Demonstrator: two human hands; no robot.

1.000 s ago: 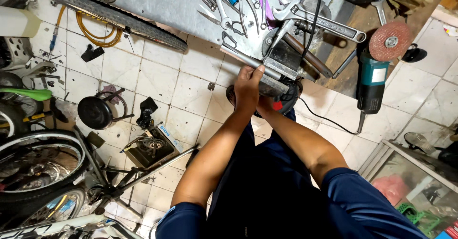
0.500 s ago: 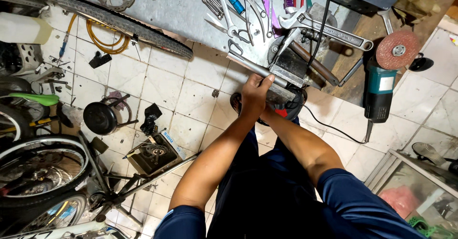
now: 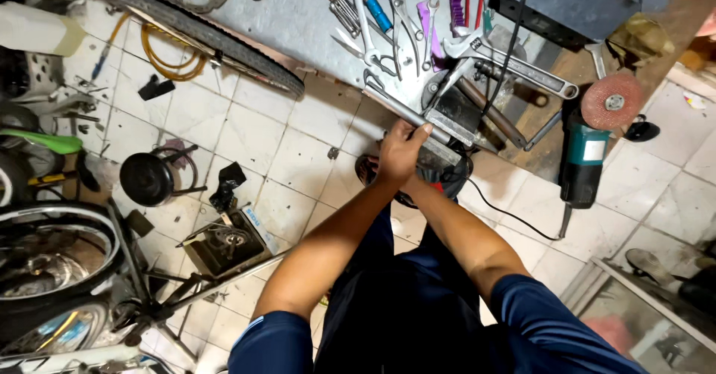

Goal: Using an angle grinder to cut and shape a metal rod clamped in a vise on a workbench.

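Left hand (image 3: 400,150) grips a metal bar (image 3: 418,120) at the vise (image 3: 456,117). Right hand is hidden beneath the left; its grip cannot be determined. Grinder (image 3: 585,154) lies nearby.

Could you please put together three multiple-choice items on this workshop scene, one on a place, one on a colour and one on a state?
1. Where does the angle grinder lie?
A. on the tiled floor
B. hung on the wall
C. inside the glass case

2. What colour is the grinder's disc?
A. blue
B. reddish
C. yellow

3. What is the left hand doing?
A. hanging free
B. gripping a metal tool at the bench edge
C. holding a tyre

Answers:
1 A, its teal body rests on the pale tiles, cord trailing.
2 B, the round disc is dull red.
3 B, its fingers wrap the grey metal part; the right hand is hidden beneath it.
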